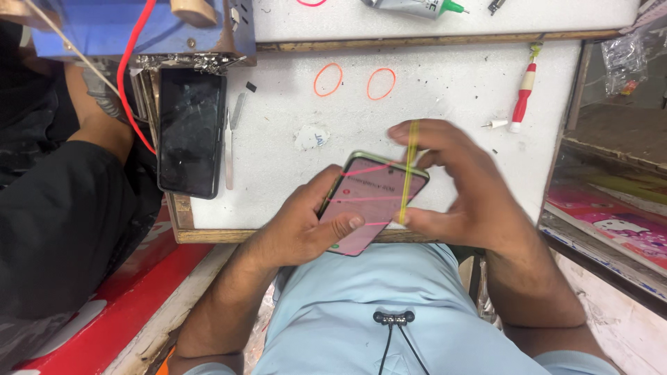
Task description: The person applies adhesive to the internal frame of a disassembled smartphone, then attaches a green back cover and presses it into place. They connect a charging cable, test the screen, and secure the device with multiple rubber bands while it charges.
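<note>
Your left hand (306, 226) clamps the phone (375, 201), long axis toward one o'clock; your right hand (462, 184) pinches a yellow rubber band (410, 170) stretched across its top end.

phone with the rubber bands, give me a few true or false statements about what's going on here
1. The left hand holds the lit phone from below. True.
2. The right hand stretches a yellow rubber band across the phone. True.
3. The dark phone at the left of the white foam board has its screen lit. False: its screen is black.
4. Two loose orange rubber bands lie on the board above the hands. True.
5. The red-handled tool is held in the right hand. False: it lies on the board, apart from both hands.
</note>
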